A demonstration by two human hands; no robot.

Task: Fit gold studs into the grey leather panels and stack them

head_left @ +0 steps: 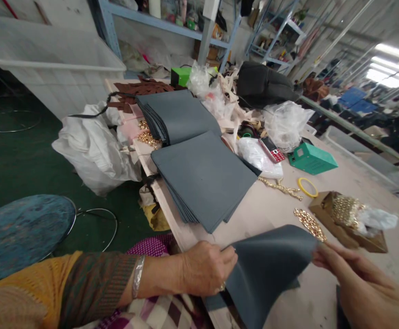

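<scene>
A dark grey sheet of leather-like material (pixel 268 265) is bent in a curve between my two hands, over the near part of the table. My left hand (pixel 208 267), with a silver bangle on its wrist, is closed on the sheet's left edge. At the right, my right hand (pixel 360 278) pinches the opposite corner; it is slightly blurred. Just beyond lies a fanned stack of similar grey sheets (pixel 208 176). Behind that stack, a second pile of grey sheets (pixel 182 116) is folded over in a curve.
Gold chains (pixel 309 224) lie by a cardboard box (pixel 348 233) holding more chain. Further back are a yellow ring (pixel 308 187), a green box (pixel 312 158), a red phone (pixel 272 150) and plastic bags. A blue stool (pixel 26 233) and white bin (pixel 58 68) stand left.
</scene>
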